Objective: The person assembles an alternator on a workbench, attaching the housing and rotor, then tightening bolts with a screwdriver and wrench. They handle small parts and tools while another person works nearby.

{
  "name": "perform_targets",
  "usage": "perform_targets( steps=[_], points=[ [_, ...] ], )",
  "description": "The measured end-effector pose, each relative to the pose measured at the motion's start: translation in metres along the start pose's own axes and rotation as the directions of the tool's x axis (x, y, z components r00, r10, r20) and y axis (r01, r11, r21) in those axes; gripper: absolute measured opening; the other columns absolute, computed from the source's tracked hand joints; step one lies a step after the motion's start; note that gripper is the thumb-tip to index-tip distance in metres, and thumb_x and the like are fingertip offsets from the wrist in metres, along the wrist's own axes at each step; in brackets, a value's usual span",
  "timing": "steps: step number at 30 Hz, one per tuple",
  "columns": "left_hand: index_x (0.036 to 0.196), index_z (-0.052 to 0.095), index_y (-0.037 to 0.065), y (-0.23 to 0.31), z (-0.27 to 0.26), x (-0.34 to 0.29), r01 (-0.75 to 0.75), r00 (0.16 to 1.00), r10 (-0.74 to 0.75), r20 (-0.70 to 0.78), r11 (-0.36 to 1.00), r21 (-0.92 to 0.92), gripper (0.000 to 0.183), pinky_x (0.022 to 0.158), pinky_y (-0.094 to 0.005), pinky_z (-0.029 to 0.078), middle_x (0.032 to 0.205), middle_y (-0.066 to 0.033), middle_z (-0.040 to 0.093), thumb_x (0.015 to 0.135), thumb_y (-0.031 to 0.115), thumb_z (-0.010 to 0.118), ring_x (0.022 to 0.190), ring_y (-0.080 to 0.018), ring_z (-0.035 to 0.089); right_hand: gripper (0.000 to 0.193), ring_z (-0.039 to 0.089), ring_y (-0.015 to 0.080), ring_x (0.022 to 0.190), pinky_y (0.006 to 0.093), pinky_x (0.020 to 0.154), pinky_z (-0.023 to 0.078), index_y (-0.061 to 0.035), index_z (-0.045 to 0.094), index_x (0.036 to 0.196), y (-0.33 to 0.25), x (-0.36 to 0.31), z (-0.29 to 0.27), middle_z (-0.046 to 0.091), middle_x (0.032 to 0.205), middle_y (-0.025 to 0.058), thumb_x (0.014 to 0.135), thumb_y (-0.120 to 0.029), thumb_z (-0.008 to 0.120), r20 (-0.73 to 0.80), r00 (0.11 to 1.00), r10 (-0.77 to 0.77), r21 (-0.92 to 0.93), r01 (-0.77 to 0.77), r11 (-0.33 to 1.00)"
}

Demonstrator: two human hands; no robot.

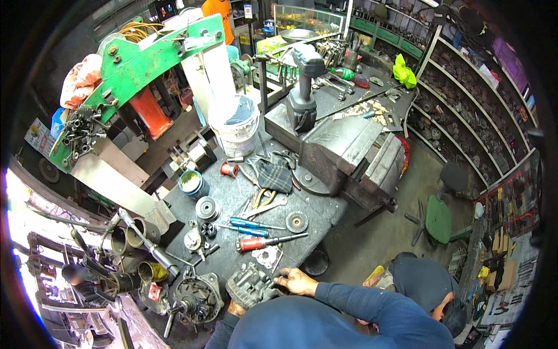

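Observation:
A grey, slotted metal alternator housing [251, 285] sits at the front edge of the bench, close to my body. My right hand [297, 282] grips its right side, with thumb and fingers bent against the rim. Against its lower left side is my left hand [235, 309], its fingers mostly hidden behind the housing. Just left lies another round alternator part [197, 298] with its inner rotor showing. Beyond the housing are a flat pale metal plate [268, 256], a red-handled screwdriver [256, 243] and blue-handled screwdrivers [250, 225].
A large bench vise [343, 151] carries a cordless impact driver [303, 87]. Farther back stand a white bucket [237, 129] and a blue can [193, 184]. A pulley [207, 208] and a round disc [296, 221] lie on the bench. Another person [421, 285] is bent low at the right.

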State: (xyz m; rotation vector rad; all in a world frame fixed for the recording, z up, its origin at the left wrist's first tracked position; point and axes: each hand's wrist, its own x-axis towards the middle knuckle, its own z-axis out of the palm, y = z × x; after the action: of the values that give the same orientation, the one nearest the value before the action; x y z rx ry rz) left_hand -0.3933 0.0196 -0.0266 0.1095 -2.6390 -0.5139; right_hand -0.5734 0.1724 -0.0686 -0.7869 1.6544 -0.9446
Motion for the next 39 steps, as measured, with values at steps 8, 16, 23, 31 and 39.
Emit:
perform_targets(
  steps=[8,16,23,31,39],
  points=[
    [0.129,0.068,0.019,-0.012,0.018,-0.018,0.072,0.997,-0.071,0.029,0.996,-0.054,0.042,0.11,-0.0512,0.045,0.135,-0.0059,0.065,0.089,0.031,0.067,0.129,-0.0304,0.06,0.035,0.071,0.0385,0.092,0.0451,0.081,0.055,-0.0021,0.068,0.125,-0.024,0.013,-0.031,0.073,0.099,0.0235,0.103,-0.028,0.062,0.245,0.951,-0.188,-0.377,0.272,0.886],
    [0.123,0.068,0.017,-0.009,0.014,-0.012,0.063,0.996,-0.063,0.07,0.998,0.003,0.037,0.109,-0.0513,0.045,0.13,-0.0078,0.066,0.09,0.033,0.066,0.128,-0.0304,0.059,0.024,0.067,0.0445,0.088,0.0514,0.077,0.052,-0.0011,0.066,0.104,-0.011,0.008,-0.018,0.069,0.091,0.0233,0.099,-0.025,0.064,0.167,0.827,-0.537,-0.444,0.549,0.708],
    [0.116,0.071,0.019,-0.005,0.011,-0.007,0.074,0.997,-0.074,0.022,0.997,-0.01,0.032,0.102,-0.0506,0.05,0.126,-0.0072,0.069,0.087,0.033,0.066,0.12,-0.0302,0.065,0.018,0.044,0.0122,0.049,0.029,0.042,0.032,-0.0112,0.075,0.099,0.0,0.064,-0.028,0.058,0.065,-0.0013,0.096,-0.024,0.063,0.572,0.67,0.472,0.083,-0.62,0.78],
    [0.125,0.071,0.019,-0.007,0.009,-0.016,0.192,0.979,-0.176,0.105,0.968,-0.16,0.037,0.108,-0.049,0.046,0.133,-0.0068,0.069,0.09,0.031,0.067,0.125,-0.03,0.064,0.028,0.064,0.0421,0.096,0.049,0.088,0.051,0.0015,0.063,0.111,-0.001,0.019,-0.024,0.065,0.092,0.0227,0.104,-0.024,0.055,0.337,0.832,-0.441,-0.454,0.554,0.698],
    [0.132,0.068,0.015,-0.021,0.024,-0.033,0.166,0.983,-0.147,0.109,0.965,-0.202,0.048,0.113,-0.0473,0.044,0.139,-0.007,0.066,0.088,0.035,0.071,0.13,-0.0267,0.06,0.025,0.069,0.02,0.08,0.0377,0.066,0.057,0.0016,0.07,0.107,0.013,0.033,-0.029,0.072,0.089,0.0091,0.102,-0.015,0.053,0.493,0.758,0.427,0.304,-0.61,0.731]
  ],
)
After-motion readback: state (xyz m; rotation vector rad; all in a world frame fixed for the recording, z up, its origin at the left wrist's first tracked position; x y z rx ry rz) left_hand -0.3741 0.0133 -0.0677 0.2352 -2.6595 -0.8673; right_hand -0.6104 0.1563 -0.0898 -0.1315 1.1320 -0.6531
